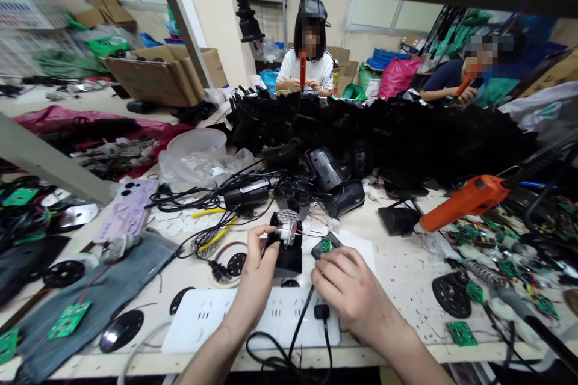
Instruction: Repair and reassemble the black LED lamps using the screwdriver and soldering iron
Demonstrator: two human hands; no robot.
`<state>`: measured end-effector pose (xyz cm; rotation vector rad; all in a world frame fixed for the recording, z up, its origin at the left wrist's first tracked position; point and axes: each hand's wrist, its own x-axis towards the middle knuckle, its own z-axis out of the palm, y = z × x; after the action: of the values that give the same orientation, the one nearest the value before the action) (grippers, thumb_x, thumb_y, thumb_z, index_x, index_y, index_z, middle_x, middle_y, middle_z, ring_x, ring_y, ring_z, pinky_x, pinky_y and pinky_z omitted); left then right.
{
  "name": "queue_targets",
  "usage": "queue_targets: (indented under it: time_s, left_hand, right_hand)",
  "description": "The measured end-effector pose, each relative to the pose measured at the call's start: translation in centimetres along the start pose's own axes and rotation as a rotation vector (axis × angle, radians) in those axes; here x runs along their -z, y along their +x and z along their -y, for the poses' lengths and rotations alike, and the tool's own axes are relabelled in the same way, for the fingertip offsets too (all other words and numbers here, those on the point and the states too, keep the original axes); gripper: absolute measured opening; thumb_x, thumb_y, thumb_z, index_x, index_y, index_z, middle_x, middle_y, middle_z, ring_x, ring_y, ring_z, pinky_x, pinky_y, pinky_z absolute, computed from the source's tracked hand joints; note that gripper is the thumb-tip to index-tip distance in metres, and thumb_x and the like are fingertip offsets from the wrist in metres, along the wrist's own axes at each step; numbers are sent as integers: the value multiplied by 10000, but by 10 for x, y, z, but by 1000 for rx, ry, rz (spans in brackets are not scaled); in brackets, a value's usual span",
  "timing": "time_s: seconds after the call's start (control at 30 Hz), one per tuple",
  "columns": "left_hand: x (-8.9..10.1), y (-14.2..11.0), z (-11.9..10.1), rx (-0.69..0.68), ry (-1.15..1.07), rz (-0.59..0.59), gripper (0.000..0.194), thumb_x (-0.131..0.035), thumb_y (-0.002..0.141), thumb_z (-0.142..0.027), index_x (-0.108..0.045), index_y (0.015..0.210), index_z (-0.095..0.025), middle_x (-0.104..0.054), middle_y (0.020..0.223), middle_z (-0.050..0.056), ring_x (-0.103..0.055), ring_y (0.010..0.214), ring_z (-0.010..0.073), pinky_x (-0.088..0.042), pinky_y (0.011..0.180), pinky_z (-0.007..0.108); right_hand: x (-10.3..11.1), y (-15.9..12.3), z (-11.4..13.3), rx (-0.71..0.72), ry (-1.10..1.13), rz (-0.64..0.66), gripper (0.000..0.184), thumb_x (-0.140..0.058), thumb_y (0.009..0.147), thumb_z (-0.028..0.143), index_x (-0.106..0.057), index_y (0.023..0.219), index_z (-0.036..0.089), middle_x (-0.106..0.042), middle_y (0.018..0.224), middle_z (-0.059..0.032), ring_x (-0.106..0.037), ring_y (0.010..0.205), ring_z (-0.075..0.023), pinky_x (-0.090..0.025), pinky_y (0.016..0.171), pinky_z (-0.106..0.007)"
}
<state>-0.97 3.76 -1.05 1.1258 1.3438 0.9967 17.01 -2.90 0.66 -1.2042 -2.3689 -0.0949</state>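
Observation:
My left hand (256,271) has its thumb and fingers closed on a black plastic housing (289,260). A round, silvery perforated disc with a white part behind it, perhaps an LED board (289,224), sits at the top of the housing. Thin red wires run from it to the right. There my right hand (350,283) is curled, its fingertips closed at a small green circuit board (326,245). A dark flat block (335,239) lies beside that board, partly covered by the fingers. Both hands are above the far edge of a white power strip (198,316).
An orange electric screwdriver (465,201) lies at the right by scattered circuit boards (461,333). Black camera housings (324,168) and cables are behind my hands, before a large black heap (397,132). A phone (127,207) lies left. Two people work opposite.

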Motion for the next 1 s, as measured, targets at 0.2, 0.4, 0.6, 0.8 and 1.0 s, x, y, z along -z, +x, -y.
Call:
queue_targets:
  time_s: [0.2,0.4,0.6,0.8,1.0]
  left_hand:
    - [-4,-4,-4,75,-175,45,358,-565,820,-394,-471,1147,-283,-592,978,17,-591,805,200,-514,657,298]
    - [-11,-12,-6,67,-194,93,471,-584,832,-474,-466,1239,-268,-598,1109,60,-614,935,227,-515,758,314]
    - [-14,-16,-4,-21,-26,85,450,-467,904,-545,-462,1261,-271,-524,1278,81,-478,1238,267,-395,1020,381]
    - [-15,-15,-1,-157,71,85,461,-425,927,-535,-416,1290,-251,-466,1361,94,-380,1336,270,-312,1103,428]
    - [-14,-19,-4,-295,200,-1,408,-432,940,-467,-431,1281,-242,-442,1345,107,-373,1329,283,-304,1108,455]
  right_hand:
    - [6,3,6,-283,206,-115,422,-388,866,-46,-600,1165,163,-649,981,-109,-598,938,-233,-552,749,-377]
    - [-4,33,9,-509,253,-405,121,-515,907,137,-619,897,199,-591,874,-69,-587,845,-211,-512,743,-362]
    - [-26,49,3,-720,304,-331,176,-661,802,271,-501,851,216,-560,855,-36,-568,826,-217,-478,735,-357]
    - [-29,54,1,-963,524,-208,306,-683,740,353,-466,912,222,-567,718,28,-571,651,-172,-468,631,-305]
    - [-34,52,2,-1046,646,-298,361,-708,704,355,-519,975,211,-539,633,63,-536,551,-146,-448,558,-269]
